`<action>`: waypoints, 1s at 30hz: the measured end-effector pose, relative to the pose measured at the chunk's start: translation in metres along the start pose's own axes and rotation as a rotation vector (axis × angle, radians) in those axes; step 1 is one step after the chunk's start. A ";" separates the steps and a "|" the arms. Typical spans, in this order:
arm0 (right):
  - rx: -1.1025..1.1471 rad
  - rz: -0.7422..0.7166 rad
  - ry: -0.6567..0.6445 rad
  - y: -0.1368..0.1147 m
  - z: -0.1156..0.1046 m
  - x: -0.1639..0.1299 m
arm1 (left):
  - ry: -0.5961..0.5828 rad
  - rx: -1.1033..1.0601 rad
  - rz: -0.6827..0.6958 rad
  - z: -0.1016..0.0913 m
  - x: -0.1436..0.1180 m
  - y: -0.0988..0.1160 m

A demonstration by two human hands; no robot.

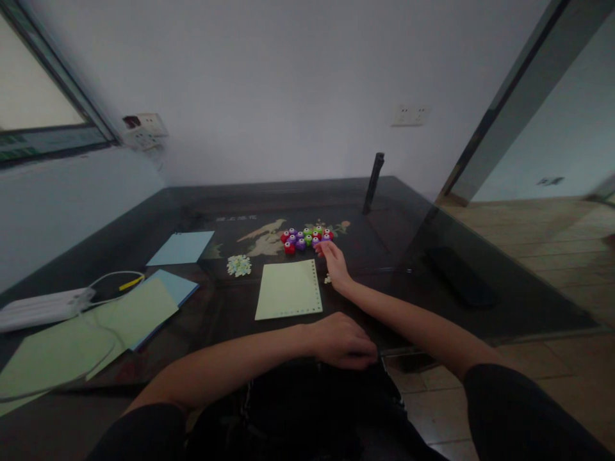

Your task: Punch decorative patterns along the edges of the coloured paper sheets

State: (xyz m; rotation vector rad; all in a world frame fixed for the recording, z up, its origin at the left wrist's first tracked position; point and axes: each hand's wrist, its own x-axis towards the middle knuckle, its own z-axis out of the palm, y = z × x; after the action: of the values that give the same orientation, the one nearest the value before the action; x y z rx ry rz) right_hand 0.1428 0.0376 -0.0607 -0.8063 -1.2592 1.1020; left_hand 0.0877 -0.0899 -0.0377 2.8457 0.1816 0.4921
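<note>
My right hand (335, 264) reaches forward over the dark glass table (432, 282), its fingertips at the near edge of a cluster of small round punches (306, 238) in red, purple and green. Whether it grips one I cannot tell. A pale green sheet (289, 289) with a row of punched holes along its right and bottom edges lies just left of that hand. My left hand (342, 341) rests with curled fingers at the table's near edge, on dark cloth in my lap. A small heap of paper cut-outs (239, 265) lies left of the sheet.
A light blue sheet (181, 248) lies at the left, with more green and blue sheets (96, 326) nearer. A white power strip (41, 308) with cable sits at the far left. A dark upright post (373, 182) stands behind the punches. Wooden floor is on the right.
</note>
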 end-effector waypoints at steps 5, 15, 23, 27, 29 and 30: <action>0.173 0.109 0.099 0.001 -0.007 0.007 | -0.015 -0.044 -0.079 0.000 -0.004 -0.002; 0.059 0.103 0.003 0.000 -0.006 -0.003 | -0.020 -0.076 -0.113 -0.001 -0.004 -0.002; -0.044 0.048 -0.014 0.003 0.002 -0.002 | -0.021 -0.058 -0.110 0.000 -0.003 -0.003; 0.018 0.044 -0.014 -0.007 0.000 -0.005 | -0.050 -0.015 -0.135 -0.005 -0.009 -0.001; 0.035 0.029 -0.081 -0.021 -0.007 -0.011 | -0.062 -0.006 -0.144 -0.009 -0.016 0.002; 0.024 0.017 -0.130 -0.030 -0.012 -0.016 | -0.069 -0.002 -0.151 -0.012 -0.020 0.003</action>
State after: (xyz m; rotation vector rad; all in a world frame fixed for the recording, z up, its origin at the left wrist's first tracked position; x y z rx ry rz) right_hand 0.1610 0.0144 -0.0400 -0.7379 -1.3466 1.1968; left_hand 0.0654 -0.0933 -0.0327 2.8142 0.3793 0.3623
